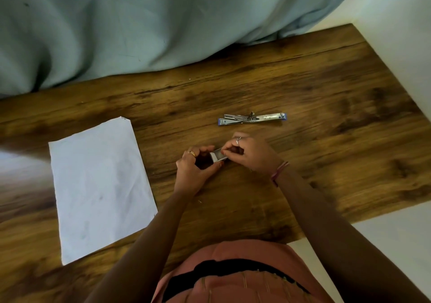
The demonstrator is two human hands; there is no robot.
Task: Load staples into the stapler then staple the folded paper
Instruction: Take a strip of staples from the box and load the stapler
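Your left hand (194, 169) and right hand (250, 154) pinch a small staple box (218, 156) between them on the table (303, 92), the stapler (251, 118) lying opened flat just beyond, the paper (100, 186) left.

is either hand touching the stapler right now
Apart. The head view shows bare table between the opened stapler and both hands; left hand and right hand hold a small staple box.

The table (256, 81) is dark-grained brown wood or wood-look laminate, smooth with a soft sheen. At its far edge hangs matt, pale blue-grey cloth (116, 22) in soft folds. The paper (100, 186) near the left edge is white, matt and lightly creased. The opened stapler (252, 118) is bright shiny metal with blue plastic ends. The small staple box (218, 156) looks like pale card.
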